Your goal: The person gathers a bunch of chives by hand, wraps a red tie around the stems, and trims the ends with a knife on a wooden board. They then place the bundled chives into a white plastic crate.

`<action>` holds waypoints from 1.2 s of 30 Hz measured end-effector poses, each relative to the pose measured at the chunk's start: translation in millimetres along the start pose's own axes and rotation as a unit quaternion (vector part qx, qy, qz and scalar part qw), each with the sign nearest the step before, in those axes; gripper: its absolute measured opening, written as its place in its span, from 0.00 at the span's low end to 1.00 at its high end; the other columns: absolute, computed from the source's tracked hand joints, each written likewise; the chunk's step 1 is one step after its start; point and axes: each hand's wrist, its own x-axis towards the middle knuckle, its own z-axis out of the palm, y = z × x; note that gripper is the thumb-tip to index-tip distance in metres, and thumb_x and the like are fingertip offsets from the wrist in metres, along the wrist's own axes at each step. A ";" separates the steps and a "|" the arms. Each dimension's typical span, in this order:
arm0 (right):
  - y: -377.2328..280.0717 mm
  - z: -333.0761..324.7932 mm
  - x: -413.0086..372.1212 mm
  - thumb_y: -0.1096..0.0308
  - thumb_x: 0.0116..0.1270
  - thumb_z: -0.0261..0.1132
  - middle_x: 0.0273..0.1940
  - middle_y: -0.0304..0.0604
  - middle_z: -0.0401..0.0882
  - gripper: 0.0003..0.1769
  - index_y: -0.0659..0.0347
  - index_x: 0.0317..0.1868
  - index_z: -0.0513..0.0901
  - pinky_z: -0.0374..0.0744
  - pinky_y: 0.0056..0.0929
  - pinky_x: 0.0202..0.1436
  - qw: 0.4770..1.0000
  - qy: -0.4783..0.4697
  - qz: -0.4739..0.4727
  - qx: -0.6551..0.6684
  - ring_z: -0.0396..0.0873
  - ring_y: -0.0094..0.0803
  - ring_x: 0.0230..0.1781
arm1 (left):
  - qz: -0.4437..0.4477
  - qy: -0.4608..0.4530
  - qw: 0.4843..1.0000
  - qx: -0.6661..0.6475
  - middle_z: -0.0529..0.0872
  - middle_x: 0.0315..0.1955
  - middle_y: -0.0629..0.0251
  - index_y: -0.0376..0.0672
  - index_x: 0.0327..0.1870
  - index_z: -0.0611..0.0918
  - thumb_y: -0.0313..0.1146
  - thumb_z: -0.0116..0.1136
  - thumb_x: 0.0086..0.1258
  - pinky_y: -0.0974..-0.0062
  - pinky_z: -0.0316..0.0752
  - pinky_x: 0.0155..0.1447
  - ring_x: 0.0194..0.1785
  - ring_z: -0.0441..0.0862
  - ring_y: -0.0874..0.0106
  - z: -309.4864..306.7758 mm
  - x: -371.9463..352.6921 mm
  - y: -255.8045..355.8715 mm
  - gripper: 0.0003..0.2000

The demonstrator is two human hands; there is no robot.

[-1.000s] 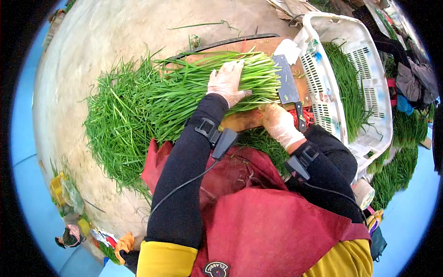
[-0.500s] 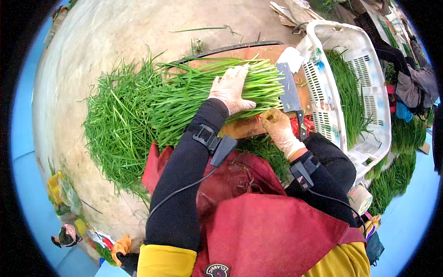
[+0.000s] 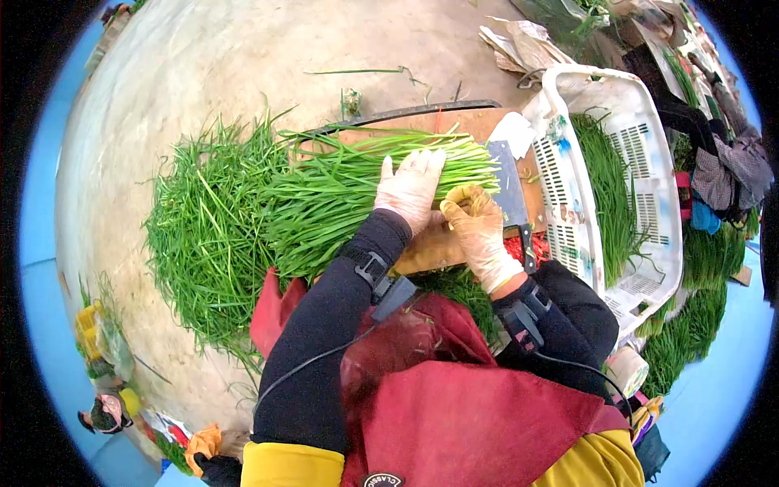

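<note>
Long green garlic chives (image 3: pixel 341 191) lie in a thick bunch across a brown cutting board (image 3: pixel 430 250), pale stalk ends to the right. My gloved left hand (image 3: pixel 408 193) is laid over the bunch, its fingers across the stalks, holding them. Close beside it, at the lower edge of the stalk ends, is my gloved right hand (image 3: pixel 479 231). Its fingers are curled together in a pinch; what they hold, if anything, is hidden. A cleaver (image 3: pixel 509 187) rests on the board right of the stalk ends, its black handle toward me.
A white plastic basket (image 3: pixel 562 207) holding more chives stands right of the board. Loose chives (image 3: pixel 207 235) are heaped to the left. Red ties (image 3: pixel 519 247) lie by the cleaver's handle, and a white piece of paper (image 3: pixel 513 131) sits at the board's upper right.
My right hand has moved left and closer to the stalk ends, near my left hand. The left hand's fingers are drawn closer over the bunch. The view has tilted slightly upward.
</note>
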 end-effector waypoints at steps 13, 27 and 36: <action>-79.1 1.5 153.5 0.63 0.66 0.64 0.43 0.54 0.85 0.13 0.63 0.46 0.83 0.78 0.35 0.49 0.887 -0.077 -0.179 -0.419 0.83 0.45 0.46 | 0.033 -0.087 0.988 -0.122 0.78 0.53 0.59 0.46 0.61 0.75 0.52 0.76 0.46 0.56 0.67 0.63 0.61 0.74 0.57 -20.8 27.0 -25.1 0.39; -35.3 11.0 247.5 0.64 0.58 0.66 0.43 0.48 0.86 0.13 0.54 0.43 0.88 0.81 0.36 0.49 0.667 -0.244 -0.040 -0.703 0.85 0.44 0.44 | 0.031 -0.131 0.988 -0.077 0.67 0.68 0.44 0.42 0.74 0.60 0.69 0.69 0.43 0.42 0.49 0.75 0.75 0.60 0.52 -5.1 61.6 -57.2 0.59; -116.8 38.3 133.1 0.63 0.58 0.63 0.37 0.52 0.86 0.10 0.56 0.36 0.88 0.82 0.44 0.45 0.680 -0.272 -0.121 -0.671 0.85 0.49 0.41 | 0.013 -0.119 0.989 -0.087 0.83 0.46 0.49 0.30 0.60 0.70 0.65 0.73 0.42 0.61 0.73 0.59 0.55 0.81 0.58 -21.1 37.7 -35.2 0.51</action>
